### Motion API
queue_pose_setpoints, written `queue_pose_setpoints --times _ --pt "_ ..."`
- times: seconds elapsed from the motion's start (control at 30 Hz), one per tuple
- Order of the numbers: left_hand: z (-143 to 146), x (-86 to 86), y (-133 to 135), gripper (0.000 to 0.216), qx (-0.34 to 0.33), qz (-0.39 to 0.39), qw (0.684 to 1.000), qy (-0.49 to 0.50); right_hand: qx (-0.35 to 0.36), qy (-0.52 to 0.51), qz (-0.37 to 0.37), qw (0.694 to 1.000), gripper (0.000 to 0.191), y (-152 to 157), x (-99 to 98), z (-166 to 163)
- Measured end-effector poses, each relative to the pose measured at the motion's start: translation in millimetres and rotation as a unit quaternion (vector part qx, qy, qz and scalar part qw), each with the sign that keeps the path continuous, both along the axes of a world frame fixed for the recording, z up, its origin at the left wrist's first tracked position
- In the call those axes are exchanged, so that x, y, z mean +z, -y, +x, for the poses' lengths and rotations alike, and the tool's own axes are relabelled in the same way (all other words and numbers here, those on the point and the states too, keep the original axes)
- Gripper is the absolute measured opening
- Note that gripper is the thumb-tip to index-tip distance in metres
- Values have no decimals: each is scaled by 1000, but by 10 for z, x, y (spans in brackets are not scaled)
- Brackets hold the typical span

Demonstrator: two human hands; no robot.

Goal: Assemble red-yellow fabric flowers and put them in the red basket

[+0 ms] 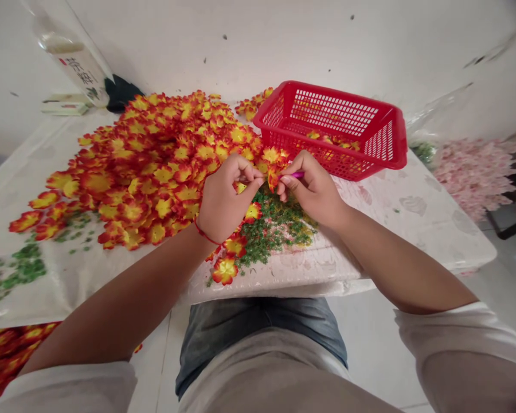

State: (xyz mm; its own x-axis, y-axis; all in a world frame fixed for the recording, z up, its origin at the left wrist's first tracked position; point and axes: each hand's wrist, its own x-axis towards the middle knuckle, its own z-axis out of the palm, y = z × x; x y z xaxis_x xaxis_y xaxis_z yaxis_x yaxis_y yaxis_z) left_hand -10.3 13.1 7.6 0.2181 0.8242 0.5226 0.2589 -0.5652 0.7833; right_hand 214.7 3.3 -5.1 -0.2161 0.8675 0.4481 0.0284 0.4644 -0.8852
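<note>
My left hand (226,201), a red string round its wrist, is closed in a pinch; what sits between its fingertips is too small to make out. Facing it, my right hand (318,192) is closed around a thin purple stick-like tool (298,174). A red-and-yellow artificial flower (272,179) is between the two hands, at the right fingertips. Below them lies a heap of small green plastic flower parts (266,229). Several loose flower heads rest beside it, one being a yellow-centred flower (225,270) near the table's front edge.
A large pile of red-and-yellow flower heads (155,166) covers the table's left side. Behind my right hand stands a red plastic basket (327,146) with some flowers inside. A bottle (75,66) is at the back left; pink flowers (475,172) are beyond the right edge.
</note>
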Motion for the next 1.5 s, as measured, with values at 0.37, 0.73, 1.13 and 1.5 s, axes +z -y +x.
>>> queue_pose_setpoints --times 0.37,0.73,1.13,1.5 --pt "6 7 13 27 -1 5 1000 -6 -3 -3 4 1000 41 17 7 -1" --pt "12 28 79 26 -5 30 999 -16 -3 -15 10 1000 42 86 24 -49" --pt "36 25 99 26 -20 57 998 -8 -1 -35 -6 999 44 145 54 -118" --pt "8 15 36 17 -14 68 997 -24 94 -108 -75 987 41 -7 73 20"
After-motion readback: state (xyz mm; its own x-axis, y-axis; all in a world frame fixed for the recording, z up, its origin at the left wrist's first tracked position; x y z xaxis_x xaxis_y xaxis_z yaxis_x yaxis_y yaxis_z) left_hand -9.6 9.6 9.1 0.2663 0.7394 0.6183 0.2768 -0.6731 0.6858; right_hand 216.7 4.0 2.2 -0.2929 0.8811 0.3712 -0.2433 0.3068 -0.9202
